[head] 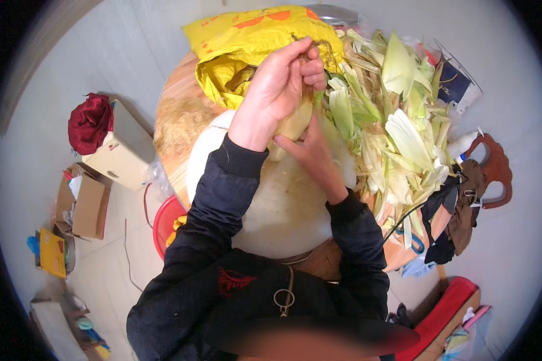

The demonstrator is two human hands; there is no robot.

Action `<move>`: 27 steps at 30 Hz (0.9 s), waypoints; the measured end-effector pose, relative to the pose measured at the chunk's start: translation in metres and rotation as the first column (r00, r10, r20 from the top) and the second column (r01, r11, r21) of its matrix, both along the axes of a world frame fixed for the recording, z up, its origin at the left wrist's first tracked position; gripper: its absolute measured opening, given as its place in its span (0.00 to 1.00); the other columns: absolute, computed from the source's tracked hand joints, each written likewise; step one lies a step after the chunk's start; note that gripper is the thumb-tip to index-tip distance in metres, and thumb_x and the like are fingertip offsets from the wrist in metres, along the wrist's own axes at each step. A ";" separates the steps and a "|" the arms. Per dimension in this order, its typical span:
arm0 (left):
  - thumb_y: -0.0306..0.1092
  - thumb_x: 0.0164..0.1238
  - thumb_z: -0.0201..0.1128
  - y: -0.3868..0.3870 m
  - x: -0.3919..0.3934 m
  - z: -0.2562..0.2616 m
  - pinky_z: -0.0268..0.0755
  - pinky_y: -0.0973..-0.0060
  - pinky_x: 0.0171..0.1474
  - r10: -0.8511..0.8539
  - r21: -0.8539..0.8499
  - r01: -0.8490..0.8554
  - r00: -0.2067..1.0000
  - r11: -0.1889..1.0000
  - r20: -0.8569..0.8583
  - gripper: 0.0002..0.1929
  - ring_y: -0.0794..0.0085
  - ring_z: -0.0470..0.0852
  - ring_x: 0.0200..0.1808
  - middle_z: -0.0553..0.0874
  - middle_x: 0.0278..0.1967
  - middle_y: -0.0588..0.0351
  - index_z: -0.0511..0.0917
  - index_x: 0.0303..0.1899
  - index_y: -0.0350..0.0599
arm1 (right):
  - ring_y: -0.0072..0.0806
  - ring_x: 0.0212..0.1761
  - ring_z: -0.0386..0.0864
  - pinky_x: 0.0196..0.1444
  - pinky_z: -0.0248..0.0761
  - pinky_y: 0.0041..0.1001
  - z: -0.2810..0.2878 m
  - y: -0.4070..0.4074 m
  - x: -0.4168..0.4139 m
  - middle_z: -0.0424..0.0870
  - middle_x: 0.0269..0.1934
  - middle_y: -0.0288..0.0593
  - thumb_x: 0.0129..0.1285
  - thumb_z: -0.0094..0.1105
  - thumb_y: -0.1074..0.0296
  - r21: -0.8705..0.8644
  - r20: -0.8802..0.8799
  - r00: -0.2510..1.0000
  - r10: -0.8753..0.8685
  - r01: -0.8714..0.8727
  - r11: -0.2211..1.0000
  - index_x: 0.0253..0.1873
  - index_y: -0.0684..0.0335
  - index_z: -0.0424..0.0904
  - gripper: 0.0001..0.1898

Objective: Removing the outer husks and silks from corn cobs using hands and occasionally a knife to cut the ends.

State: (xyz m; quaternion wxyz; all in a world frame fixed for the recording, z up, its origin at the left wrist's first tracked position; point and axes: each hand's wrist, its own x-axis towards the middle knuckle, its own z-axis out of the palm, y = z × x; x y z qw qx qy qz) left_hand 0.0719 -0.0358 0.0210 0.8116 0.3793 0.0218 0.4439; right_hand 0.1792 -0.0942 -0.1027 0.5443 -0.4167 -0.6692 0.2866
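Over a round white board (pixel 293 225), both hands hold an ear of corn (pixel 296 122) in pale husk. At its far end, my left hand (pixel 284 83) has its fingers curled around the husk tip, where brown dried silk (pixel 323 47) sticks out. My right hand (pixel 316 153) grips the ear lower down, thumb on the near side, partly blurred. How much husk covers the kernels is hidden by the fingers. Just beyond the hands lies a yellow woven sack (pixel 262 36), its mouth open with something brownish inside. Stripped corn husks (pixel 397 122) are heaped to the right.
Loose corn silk (pixel 183 128) lies on the wooden table (pixel 176 85) at left. Below its edge, a red basket (pixel 162 221) holds yellow corn. Blue-handled scissors (pixel 416 243) lie near the right edge, by a carved wooden chair back (pixel 497 171). A cardboard box (pixel 90 207) stands left.
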 end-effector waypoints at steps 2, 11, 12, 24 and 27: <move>0.39 0.79 0.49 -0.003 0.005 0.012 0.59 0.77 0.33 0.235 0.027 -0.234 0.965 0.972 -0.112 0.12 0.76 0.62 0.25 0.61 0.20 0.67 0.68 0.33 0.45 | 0.35 0.50 0.79 0.53 0.73 0.33 -0.007 0.002 0.003 0.78 0.49 0.51 0.53 0.74 0.63 -0.024 -0.137 0.989 0.048 -0.052 0.998 0.62 0.70 0.60 0.37; 0.37 0.79 0.51 0.052 -0.004 0.087 0.69 0.83 0.31 -0.042 0.330 0.106 0.980 0.938 -0.196 0.11 0.81 0.74 0.26 0.79 0.25 0.64 0.77 0.37 0.44 | 0.45 0.42 0.83 0.46 0.75 0.36 0.014 -0.017 -0.004 0.82 0.42 0.55 0.52 0.74 0.61 0.090 0.043 0.994 -0.096 0.092 0.992 0.56 0.68 0.69 0.30; 0.37 0.78 0.51 0.044 0.007 0.099 0.69 0.83 0.31 -0.020 0.335 0.110 0.965 0.936 -0.261 0.11 0.80 0.74 0.26 0.79 0.25 0.64 0.77 0.37 0.44 | 0.45 0.42 0.83 0.46 0.75 0.36 0.013 -0.018 -0.003 0.82 0.42 0.55 0.52 0.74 0.61 0.095 0.042 0.994 -0.104 0.100 0.990 0.56 0.68 0.69 0.30; 0.38 0.78 0.51 0.017 0.099 0.154 0.72 0.81 0.32 -0.054 0.687 0.229 0.963 0.690 -0.266 0.12 0.80 0.78 0.26 0.82 0.27 0.62 0.78 0.36 0.45 | 0.57 0.36 0.82 0.39 0.75 0.44 0.031 -0.039 -0.011 0.83 0.32 0.58 0.50 0.72 0.49 -0.119 0.432 0.897 -0.095 0.161 0.980 0.51 0.70 0.70 0.33; 0.42 0.75 0.55 0.018 0.152 0.138 0.73 0.76 0.33 0.263 0.774 -0.205 0.963 0.599 0.052 0.14 0.73 0.79 0.25 0.84 0.27 0.58 0.80 0.38 0.40 | 0.60 0.36 0.81 0.39 0.73 0.51 0.015 -0.030 -0.011 0.81 0.32 0.65 0.50 0.69 0.54 -0.017 0.392 0.909 -0.143 0.162 0.987 0.47 0.69 0.68 0.29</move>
